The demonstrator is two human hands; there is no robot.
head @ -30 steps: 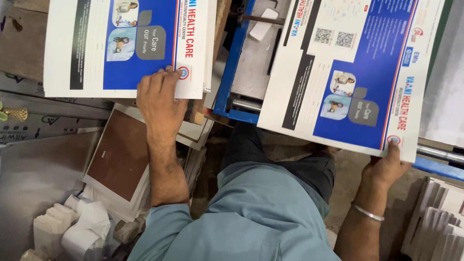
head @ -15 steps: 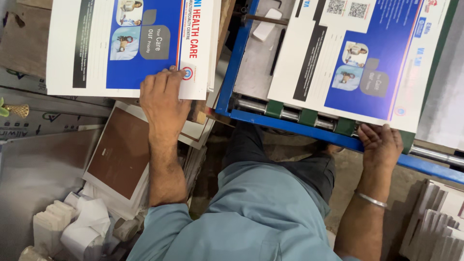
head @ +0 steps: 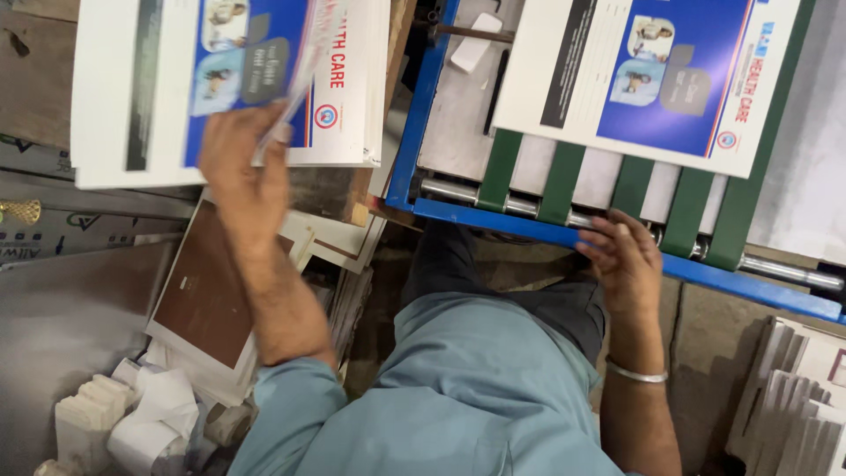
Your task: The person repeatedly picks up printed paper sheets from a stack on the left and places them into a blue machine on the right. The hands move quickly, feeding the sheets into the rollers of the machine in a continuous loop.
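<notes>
Paper first: my left hand (head: 240,167) pinches the corner of the top printed sheet (head: 300,53), lifting it off the stack (head: 115,132) at 11 o'clock, apparently to separate one sheet. My right hand (head: 624,260), loosely curled and holding nothing, rests on the blue machine rail (head: 493,222) at 3 o'clock. A second sheet (head: 652,79) lies on the green belts (head: 564,172) at 1 o'clock; the bed left of it is open
</notes>
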